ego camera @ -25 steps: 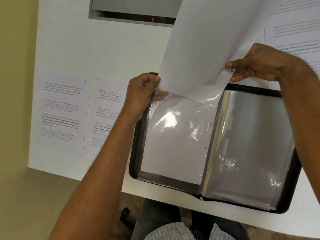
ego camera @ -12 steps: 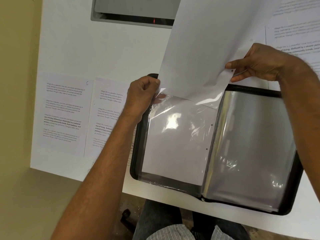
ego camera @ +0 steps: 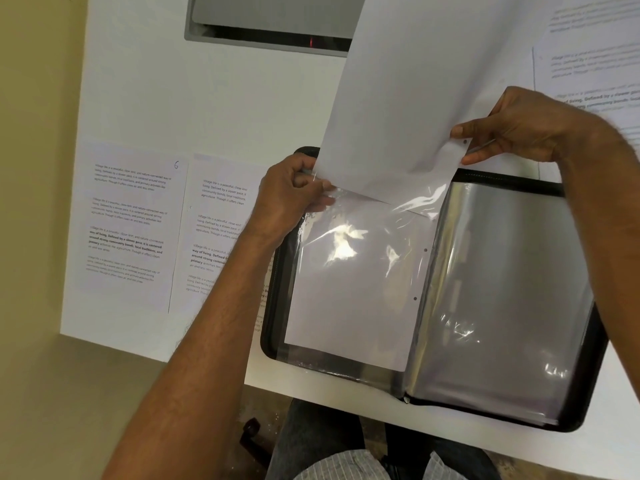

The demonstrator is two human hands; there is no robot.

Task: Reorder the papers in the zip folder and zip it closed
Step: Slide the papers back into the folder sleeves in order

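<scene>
The zip folder [ego camera: 561, 188] lies open at the near edge of the tabletop [ego camera: 145, 98], toward its right side. My left hand [ego camera: 291, 199] pinches the top left corner of the clear sleeve [ego camera: 360, 282] on the left page. My right hand [ego camera: 519, 129] pinches the sleeve's top right corner together with the edge of a blank sheet [ego camera: 415, 91] — its lower end sits in the sleeve's mouth, the rest standing up above the folder. Two printed pages [ego camera: 131, 220] lie flat by the tabletop's left edge — more at the far right corner.
</scene>
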